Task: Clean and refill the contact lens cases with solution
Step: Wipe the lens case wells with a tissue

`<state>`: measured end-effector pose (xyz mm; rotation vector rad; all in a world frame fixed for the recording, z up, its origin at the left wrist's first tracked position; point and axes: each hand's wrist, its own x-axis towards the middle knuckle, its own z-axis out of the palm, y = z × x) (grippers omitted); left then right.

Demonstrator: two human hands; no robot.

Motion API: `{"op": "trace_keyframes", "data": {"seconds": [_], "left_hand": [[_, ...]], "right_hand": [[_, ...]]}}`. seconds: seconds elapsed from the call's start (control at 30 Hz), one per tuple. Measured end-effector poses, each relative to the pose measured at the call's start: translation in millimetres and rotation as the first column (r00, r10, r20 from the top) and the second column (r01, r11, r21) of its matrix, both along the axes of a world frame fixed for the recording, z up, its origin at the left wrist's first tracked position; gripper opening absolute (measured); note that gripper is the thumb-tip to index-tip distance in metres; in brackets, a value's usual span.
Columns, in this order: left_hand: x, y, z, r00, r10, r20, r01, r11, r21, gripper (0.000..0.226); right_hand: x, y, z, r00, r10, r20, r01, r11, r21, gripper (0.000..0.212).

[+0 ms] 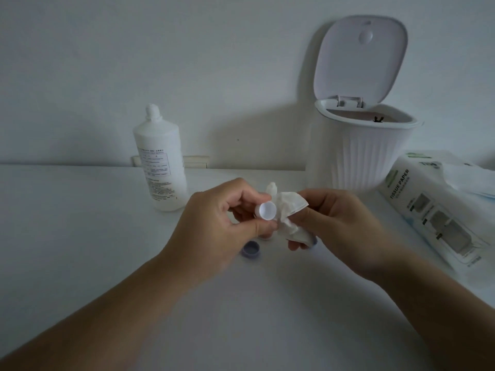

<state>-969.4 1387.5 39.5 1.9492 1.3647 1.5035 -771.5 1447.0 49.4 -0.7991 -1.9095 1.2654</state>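
The left hand (230, 218) pinches a small white round cap (266, 210) between thumb and curled fingers, its open hollow turned up toward the camera — probably so the inside can be wiped. The right hand (337, 223) has its fingers curled round a crumpled white tissue (290, 210), which sits just beside the cap's rim, touching or nearly so; I cannot tell which. The step in hand looks like drying or wiping a lens-case lid.

On the white surface (80, 223) below the hands lies a second cap, lilac (251, 249), round and shallow, open side up. The rest of the case is mostly hidden behind the hands; only slivers show.

Further back the solution bottle (160, 162) stands upright near the wall, a tall smooth white plastic cylinder with a printed label — it seems uncapped, though the blur leaves that unsure. Refilling appears not yet begun.

To the right a ribbed white desktop bin (359, 156) stands with its rounded lid (360, 57) tipped open, ready for used tissue. Beside it lies a soft plastic-wrapped tissue paper pack (428, 204), with a sheet pulled loose at the top.
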Motion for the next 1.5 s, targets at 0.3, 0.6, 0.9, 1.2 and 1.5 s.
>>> {"op": "trace_keyframes", "data": {"seconds": [0.3, 0.6, 0.9, 1.2, 1.5], "left_hand": [[-5, 1, 6, 0.999, -0.029, -0.016, 0.028, 0.998, -0.051, 0.021], [0, -3, 7, 1.000, 0.012, -0.016, -0.012, 1.000, 0.012, 0.020], [2, -2, 4, 0.997, 0.072, -0.020, -0.072, 0.997, 0.003, 0.027], [-11, 0, 16, 0.998, -0.062, 0.002, 0.061, 0.975, -0.212, 0.036], [-9, 2, 15, 0.979, 0.005, 0.202, 0.051, 0.962, -0.270, 0.028]], "right_hand": [[-2, -3, -2, 0.999, -0.026, 0.038, 0.025, 1.000, 0.018, 0.027], [-5, -6, -3, 1.000, -0.013, 0.002, 0.013, 1.000, 0.028, 0.027], [-6, -6, -5, 0.997, -0.047, -0.066, 0.047, 0.999, 0.002, 0.023], [-8, -9, -9, 0.998, -0.036, 0.054, 0.027, 0.988, 0.153, 0.026], [-7, -6, -4, 0.920, -0.258, -0.297, 0.312, 0.938, 0.153, 0.008]]}}
